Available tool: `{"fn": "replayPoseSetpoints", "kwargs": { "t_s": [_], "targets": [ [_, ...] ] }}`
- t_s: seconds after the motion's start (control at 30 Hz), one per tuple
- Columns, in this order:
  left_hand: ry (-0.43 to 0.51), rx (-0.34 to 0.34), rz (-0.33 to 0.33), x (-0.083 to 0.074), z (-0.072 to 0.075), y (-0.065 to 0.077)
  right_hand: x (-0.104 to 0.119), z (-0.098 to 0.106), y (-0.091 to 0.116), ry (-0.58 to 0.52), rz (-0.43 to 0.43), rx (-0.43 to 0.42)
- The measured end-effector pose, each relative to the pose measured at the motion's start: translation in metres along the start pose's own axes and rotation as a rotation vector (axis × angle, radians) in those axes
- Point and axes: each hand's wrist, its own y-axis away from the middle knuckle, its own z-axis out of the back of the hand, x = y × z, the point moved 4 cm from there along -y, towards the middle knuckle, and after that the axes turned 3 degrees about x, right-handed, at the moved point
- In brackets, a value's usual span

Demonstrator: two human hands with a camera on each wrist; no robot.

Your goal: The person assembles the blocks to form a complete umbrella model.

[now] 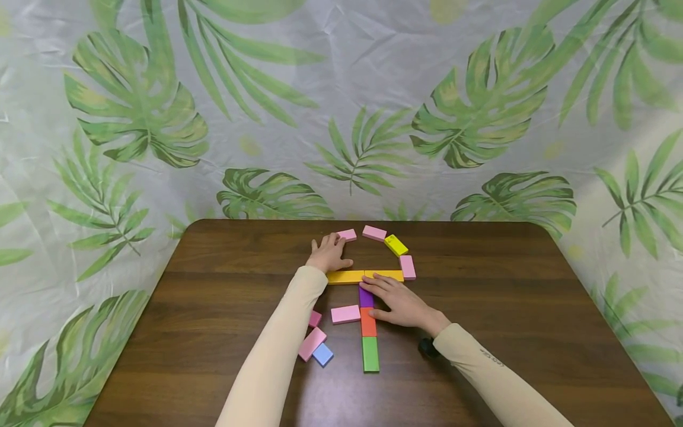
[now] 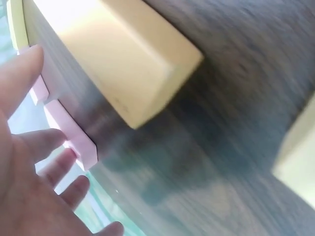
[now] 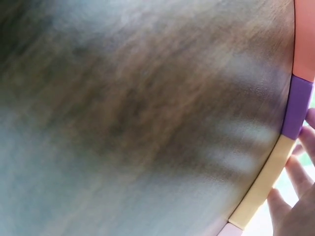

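My left hand (image 1: 328,254) reaches to the far side, its fingertips touching a pink block (image 2: 74,135) while the thumb stays apart from it. Two orange-yellow blocks, a left one (image 1: 344,277) and a right one (image 1: 392,276), lie end to end in a crosswise bar. My right hand (image 1: 400,301) rests with extended fingers on the right one, beside the purple block (image 1: 366,298). From the bar a column runs toward me: purple, then a red-orange block (image 1: 368,327), then a green block (image 1: 370,356). The right fingers touch the bar's edge in the right wrist view.
Beyond the bar curve a pink block (image 1: 374,233), a bright yellow block (image 1: 396,245) and another pink block (image 1: 408,268). Left of the column lie a pink block (image 1: 345,314), a dark pink one (image 1: 315,319), a tilted pink one (image 1: 312,344) and a light blue one (image 1: 322,354).
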Motion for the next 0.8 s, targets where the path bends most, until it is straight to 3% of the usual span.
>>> {"fn": "replayPoseSetpoints", "kwargs": {
  "t_s": [0.4, 0.77, 0.8],
  "targets": [
    [-0.043, 0.023, 0.094, -0.014, 0.005, -0.004, 0.0, -0.002, -0.001, 0.005, 0.021, -0.019],
    [-0.053, 0.016, 0.133, -0.019, 0.005, -0.012, 0.002, 0.0, 0.0, 0.006, 0.022, -0.02],
    [-0.061, 0.002, 0.134, -0.012, -0.007, -0.028, 0.002, 0.0, 0.0, 0.006, 0.023, -0.019]
  ]
}}
